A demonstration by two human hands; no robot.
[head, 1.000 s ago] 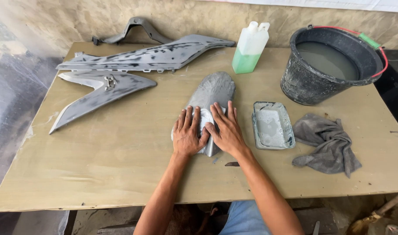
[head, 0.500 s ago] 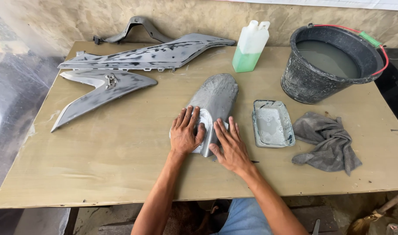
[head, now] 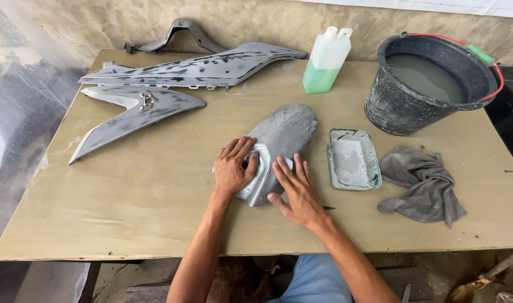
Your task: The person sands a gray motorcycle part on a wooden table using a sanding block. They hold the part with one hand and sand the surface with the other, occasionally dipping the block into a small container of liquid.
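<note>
**Head view: both hands on grey fairing panel**

The grey curved panel lies at the middle of the wooden table, wet and soapy on its surface. The left hand rests flat on the panel's near left edge, fingers close together and bent over it. The right hand lies palm down on the near right edge, fingers spread apart, gripping nothing.

Just right of the panel sits a shallow rectangular tray of soapy water, then a crumpled grey rag. A black bucket of cloudy water stands at the far right. A white bottle with green liquid stands behind the panel. Two long grey fairing pieces lie at the far left.
</note>
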